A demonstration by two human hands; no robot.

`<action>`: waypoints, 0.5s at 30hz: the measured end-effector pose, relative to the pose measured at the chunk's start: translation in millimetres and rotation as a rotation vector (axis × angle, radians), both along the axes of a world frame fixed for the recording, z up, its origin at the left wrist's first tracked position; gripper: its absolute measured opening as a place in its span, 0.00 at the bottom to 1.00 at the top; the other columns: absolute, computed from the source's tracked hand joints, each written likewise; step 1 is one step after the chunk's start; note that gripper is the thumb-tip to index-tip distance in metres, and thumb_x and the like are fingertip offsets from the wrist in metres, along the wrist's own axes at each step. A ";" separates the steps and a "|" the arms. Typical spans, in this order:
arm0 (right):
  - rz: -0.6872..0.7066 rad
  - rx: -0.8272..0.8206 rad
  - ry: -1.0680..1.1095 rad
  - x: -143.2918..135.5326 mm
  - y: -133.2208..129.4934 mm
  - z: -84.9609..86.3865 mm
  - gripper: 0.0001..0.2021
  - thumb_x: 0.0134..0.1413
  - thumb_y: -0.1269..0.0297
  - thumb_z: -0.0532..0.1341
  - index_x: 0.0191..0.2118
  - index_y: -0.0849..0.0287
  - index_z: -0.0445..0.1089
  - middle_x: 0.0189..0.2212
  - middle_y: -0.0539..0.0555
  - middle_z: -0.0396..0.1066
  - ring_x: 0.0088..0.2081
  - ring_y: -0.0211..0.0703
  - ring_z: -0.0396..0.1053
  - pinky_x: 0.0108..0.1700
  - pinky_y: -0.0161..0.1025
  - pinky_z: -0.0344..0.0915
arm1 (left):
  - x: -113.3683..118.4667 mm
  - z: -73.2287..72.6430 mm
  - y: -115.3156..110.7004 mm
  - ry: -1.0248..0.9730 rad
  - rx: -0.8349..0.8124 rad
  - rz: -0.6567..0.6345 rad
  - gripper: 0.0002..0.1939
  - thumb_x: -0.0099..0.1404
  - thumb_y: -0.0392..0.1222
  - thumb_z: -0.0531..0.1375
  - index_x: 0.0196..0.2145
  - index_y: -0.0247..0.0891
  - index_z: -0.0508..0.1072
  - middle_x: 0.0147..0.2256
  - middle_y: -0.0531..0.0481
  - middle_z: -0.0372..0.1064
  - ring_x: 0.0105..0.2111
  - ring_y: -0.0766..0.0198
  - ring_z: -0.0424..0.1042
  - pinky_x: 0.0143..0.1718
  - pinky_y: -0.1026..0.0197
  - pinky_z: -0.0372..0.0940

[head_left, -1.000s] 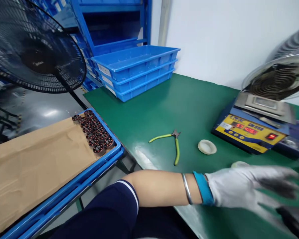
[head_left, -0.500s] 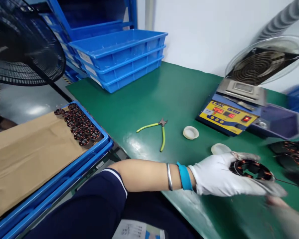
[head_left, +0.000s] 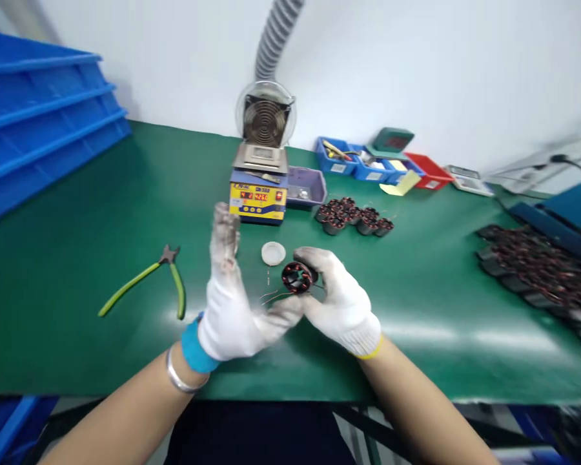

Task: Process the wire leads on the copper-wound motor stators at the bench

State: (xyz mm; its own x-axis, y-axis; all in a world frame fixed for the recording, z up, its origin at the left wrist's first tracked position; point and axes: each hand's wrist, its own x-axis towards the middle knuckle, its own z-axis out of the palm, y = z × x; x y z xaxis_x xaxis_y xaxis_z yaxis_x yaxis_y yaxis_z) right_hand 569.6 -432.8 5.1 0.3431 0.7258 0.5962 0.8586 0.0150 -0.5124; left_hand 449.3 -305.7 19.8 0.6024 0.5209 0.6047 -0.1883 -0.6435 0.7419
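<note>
My right hand point(head_left: 341, 300), in a white glove, grips a round black motor coil point(head_left: 297, 278) with copper windings between thumb and fingers. Thin wires stick out from the coil toward the left. My left hand point(head_left: 235, 303), also gloved in white, is spread with its fingers pointing up; its thumb reaches close to the coil's lower side, and whether it touches cannot be told. Just behind the coil lies a small white round dish point(head_left: 274, 254). Beyond it stands a yellow and blue solder pot point(head_left: 257, 201) with lit red digits.
Green-handled cutters point(head_left: 175, 284) lie open at left, near stacked blue trays point(head_left: 43, 110). More coils point(head_left: 353, 216) stand behind my right hand, with a large group point(head_left: 547, 265) at far right. A purple bin point(head_left: 307, 184), small blue bins point(head_left: 339, 158) and a red bin point(head_left: 428, 173) line the back.
The view has swung right. My left hand held a coil before; now its fingers are spread and a coil is in my right hand, which was blurred at the edge.
</note>
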 end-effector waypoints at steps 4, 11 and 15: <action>0.075 0.072 -0.075 4.5 -0.5 5.0 0.25 0.51 0.77 0.56 0.56 0.58 0.61 0.52 0.59 0.66 0.54 0.47 0.66 0.57 0.45 0.69 | -0.5 0.2 10.2 0.137 0.275 -0.109 0.25 0.63 0.50 0.60 0.54 0.37 0.66 0.57 0.37 0.66 0.58 0.48 0.65 0.57 0.48 0.62; -0.026 0.080 -0.094 14.7 -3.6 4.4 0.23 0.50 0.75 0.57 0.54 0.58 0.62 0.51 0.59 0.67 0.53 0.48 0.67 0.54 0.43 0.71 | -4.0 14.1 17.6 0.250 -0.363 -0.114 0.09 0.60 0.43 0.57 0.24 0.39 0.69 0.23 0.52 0.67 0.21 0.65 0.65 0.23 0.62 0.62; 0.020 0.106 -0.108 11.3 -1.7 4.1 0.22 0.52 0.76 0.58 0.54 0.58 0.62 0.51 0.58 0.67 0.53 0.46 0.67 0.54 0.41 0.70 | 6.3 7.7 14.2 0.274 -0.366 -0.023 0.13 0.57 0.50 0.62 0.34 0.37 0.73 0.33 0.48 0.72 0.33 0.59 0.71 0.35 0.61 0.66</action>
